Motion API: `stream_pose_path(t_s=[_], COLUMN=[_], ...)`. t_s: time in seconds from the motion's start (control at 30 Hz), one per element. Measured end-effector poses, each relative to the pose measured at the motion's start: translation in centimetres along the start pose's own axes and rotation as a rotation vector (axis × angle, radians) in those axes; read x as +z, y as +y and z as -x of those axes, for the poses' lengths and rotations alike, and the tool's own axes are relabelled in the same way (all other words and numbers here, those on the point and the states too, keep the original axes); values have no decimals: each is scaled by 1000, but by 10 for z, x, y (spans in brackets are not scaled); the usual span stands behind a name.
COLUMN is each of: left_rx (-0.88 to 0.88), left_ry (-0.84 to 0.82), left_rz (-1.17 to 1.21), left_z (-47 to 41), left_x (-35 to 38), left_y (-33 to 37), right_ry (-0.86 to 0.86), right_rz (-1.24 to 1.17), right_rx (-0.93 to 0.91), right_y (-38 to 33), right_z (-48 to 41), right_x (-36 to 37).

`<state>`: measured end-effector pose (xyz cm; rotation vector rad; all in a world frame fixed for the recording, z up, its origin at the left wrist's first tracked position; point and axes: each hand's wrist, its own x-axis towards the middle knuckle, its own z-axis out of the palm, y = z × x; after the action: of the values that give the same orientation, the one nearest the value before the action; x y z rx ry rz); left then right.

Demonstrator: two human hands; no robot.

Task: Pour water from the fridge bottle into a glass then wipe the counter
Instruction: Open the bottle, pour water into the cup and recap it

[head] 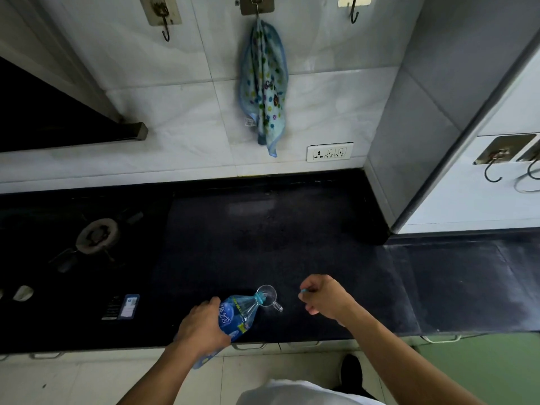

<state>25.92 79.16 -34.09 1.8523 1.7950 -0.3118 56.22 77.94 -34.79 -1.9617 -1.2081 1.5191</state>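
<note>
1. Nearest, person's white top at bottom edge, both bare forearms reaching forward over pale floor tiles.
2. Left hand wrapped around body of clear plastic water bottle with blue label, firmly grasping it; bottle tilted, neck pointing up-right.
3. Bottle mouth sits at rim of small clear glass cup with side handle; cup stands on black stone counter near front edge.
4. Right hand just right of cup, not touching it, fingers curled closed, pinching small light-blue bottle cap between fingertips.
5. Left on counter: black gas hob with round burner, knobs at far left edge.
6. Counter steps around grey wall corner on right.
7. Further back, white three-outlet wall socket on white tile wall above counter.
8. Above it, light-blue cloth with coloured dots hanging from middle metal wall hook, well apart from cup; hooks either side bare.
</note>
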Motion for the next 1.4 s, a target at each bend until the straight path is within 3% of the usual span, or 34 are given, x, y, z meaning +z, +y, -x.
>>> stream_pose_path(t_s=[0.43,0.63,0.93,1.27,1.4], left_rx=[-4,20,176,294,341], left_ry=[-23,-37,-9,108,139], left_rz=[29,191,543,649,675], left_z=[3,6,25,43,48], left_x=[2,2,-6,-35,-43], left_y=[1,0,11,29,36], right_ry=[-9,-11,-18,-2,120], right_rz=[36,-69,-152,294,419], right_rx=[-4,-17,-322,-760,-676], right_y=[0,-5,-64,-113,-137], right_z=[4,11,35,67,74], right_x=[1,0,-1,-25,-32])
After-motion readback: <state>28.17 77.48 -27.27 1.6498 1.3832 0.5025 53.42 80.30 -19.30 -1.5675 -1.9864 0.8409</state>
